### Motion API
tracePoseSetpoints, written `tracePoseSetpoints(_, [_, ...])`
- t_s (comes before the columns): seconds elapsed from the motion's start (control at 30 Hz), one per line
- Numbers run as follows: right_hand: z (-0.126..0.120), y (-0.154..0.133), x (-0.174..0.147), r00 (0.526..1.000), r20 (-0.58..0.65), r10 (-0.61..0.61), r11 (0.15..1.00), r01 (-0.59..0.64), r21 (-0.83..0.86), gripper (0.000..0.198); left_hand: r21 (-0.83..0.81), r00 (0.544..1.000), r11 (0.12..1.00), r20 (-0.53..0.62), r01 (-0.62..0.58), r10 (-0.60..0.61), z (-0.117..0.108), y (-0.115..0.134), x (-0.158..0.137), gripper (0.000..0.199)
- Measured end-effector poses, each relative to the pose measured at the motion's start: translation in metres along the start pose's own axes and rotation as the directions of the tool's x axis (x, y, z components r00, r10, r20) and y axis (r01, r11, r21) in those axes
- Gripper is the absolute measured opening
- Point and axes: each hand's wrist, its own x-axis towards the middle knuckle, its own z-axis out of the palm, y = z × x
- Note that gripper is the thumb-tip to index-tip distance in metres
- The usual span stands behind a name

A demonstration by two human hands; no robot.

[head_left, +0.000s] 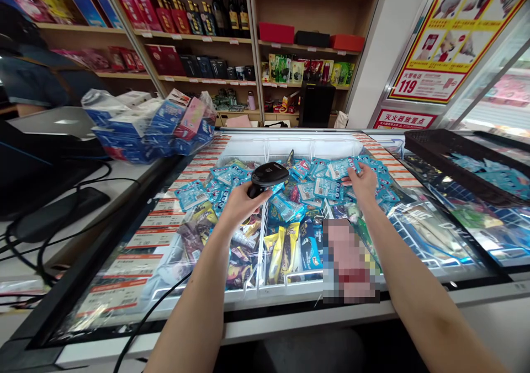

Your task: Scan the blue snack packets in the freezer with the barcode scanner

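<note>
My left hand (pixel 240 203) is closed round the handle of a black barcode scanner (pixel 270 173), its head pointing right. A black cable runs down from that side towards the front edge. My right hand (pixel 362 182) pinches the edge of a small blue packet (pixel 338 169) between thumb and fingers. Many similar blue packets (pixel 308 191) lie in a loose spread on the glass top of a chest freezer (pixel 244 307), around and between both hands. A pixelated flat object (pixel 348 257) lies near the front, left of my right forearm.
Wrapped ice creams (pixel 285 251) show in white wire baskets under the glass. A dark plastic tray (pixel 467 163) with more blue packets stands at right. Bagged boxes (pixel 149 122) and cables (pixel 41 240) occupy the left counter. A person (pixel 37 69) is at far left; stocked shelves (pixel 194 36) stand behind.
</note>
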Motion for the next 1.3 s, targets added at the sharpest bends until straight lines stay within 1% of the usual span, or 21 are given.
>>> tracePoseSetpoints(0.07, [-0.004,0.001,0.000,0.996,-0.075,-0.042,0.980,0.026,-0.199,0.058,-0.048,0.999,0.999,-0.036,0.021,-0.023,-0.002,0.000,0.000,0.040])
tracePoseSetpoints(0.1, [-0.005,0.001,0.000,0.990,-0.117,-0.080,0.955,0.042,-0.295,0.053,-0.065,0.998,0.997,-0.059,0.030,-0.034,-0.003,-0.001,0.000,0.040])
tracePoseSetpoints(0.17, [-0.007,0.000,-0.002,0.971,-0.150,-0.188,0.878,0.097,-0.469,0.045,-0.089,0.993,0.995,-0.099,0.048,-0.056,-0.004,-0.003,0.002,0.041])
tracePoseSetpoints(0.23, [-0.007,-0.003,-0.004,0.953,-0.148,-0.265,0.801,0.132,-0.584,0.040,-0.112,0.990,0.992,-0.121,0.064,-0.077,-0.006,-0.007,0.005,0.041])
tracePoseSetpoints(0.33, [-0.004,-0.009,-0.008,0.944,-0.077,-0.320,0.731,0.195,-0.654,0.036,-0.128,0.983,0.990,-0.164,0.064,-0.085,-0.010,-0.016,0.010,0.042])
tracePoseSetpoints(0.4, [0.001,-0.015,-0.010,0.946,-0.007,-0.323,0.721,0.242,-0.649,0.034,-0.124,0.973,0.990,-0.213,0.060,-0.086,-0.013,-0.023,0.012,0.042])
tracePoseSetpoints(0.53, [0.018,-0.027,-0.017,0.942,0.117,-0.314,0.755,0.323,-0.570,0.028,-0.111,0.950,0.991,-0.296,0.070,-0.100,-0.018,-0.036,0.016,0.040])
tracePoseSetpoints(0.6, [0.028,-0.031,-0.019,0.930,0.200,-0.309,0.775,0.368,-0.514,0.024,-0.113,0.937,0.991,-0.332,0.078,-0.112,-0.020,-0.040,0.018,0.040])
tracePoseSetpoints(0.7, [0.045,-0.039,-0.021,0.898,0.330,-0.291,0.808,0.415,-0.419,0.020,-0.135,0.920,0.986,-0.366,0.094,-0.138,-0.022,-0.046,0.021,0.039])
tracePoseSetpoints(0.77, [0.057,-0.047,-0.022,0.871,0.408,-0.274,0.824,0.431,-0.367,0.020,-0.160,0.912,0.982,-0.381,0.097,-0.152,-0.024,-0.049,0.023,0.039])
tracePoseSetpoints(0.83, [0.070,-0.058,-0.024,0.839,0.475,-0.264,0.824,0.453,-0.341,0.019,-0.187,0.904,0.978,-0.397,0.092,-0.161,-0.025,-0.051,0.024,0.039])
tracePoseSetpoints(0.9, [0.085,-0.072,-0.028,0.786,0.568,-0.245,0.827,0.475,-0.301,0.021,-0.221,0.889,0.971,-0.423,0.087,-0.176,-0.027,-0.053,0.024,0.038])
tracePoseSetpoints(1.0, [0.109,-0.094,-0.038,0.709,0.675,-0.202,0.840,0.480,-0.253,0.026,-0.304,0.849,0.949,-0.477,0.084,-0.228,-0.031,-0.056,0.025,0.037])
tracePoseSetpoints(1.1, [0.134,-0.111,-0.051,0.656,0.740,-0.149,0.860,0.455,-0.231,0.026,-0.388,0.811,0.920,-0.518,0.060,-0.272,-0.035,-0.056,0.025,0.036])
tracePoseSetpoints(1.17, [0.150,-0.116,-0.059,0.646,0.758,-0.086,0.876,0.411,-0.251,0.033,-0.424,0.799,0.904,-0.528,0.047,-0.289,-0.036,-0.056,0.024,0.035])
tracePoseSetpoints(1.2, [0.158,-0.117,-0.063,0.650,0.756,-0.068,0.879,0.398,-0.263,0.038,-0.433,0.796,0.900,-0.528,0.046,-0.295,-0.037,-0.055,0.023,0.034])
tracePoseSetpoints(1.3, [0.176,-0.115,-0.071,0.699,0.711,-0.079,0.869,0.398,-0.295,0.046,-0.425,0.798,0.903,-0.524,0.057,-0.297,-0.037,-0.054,0.022,0.034])
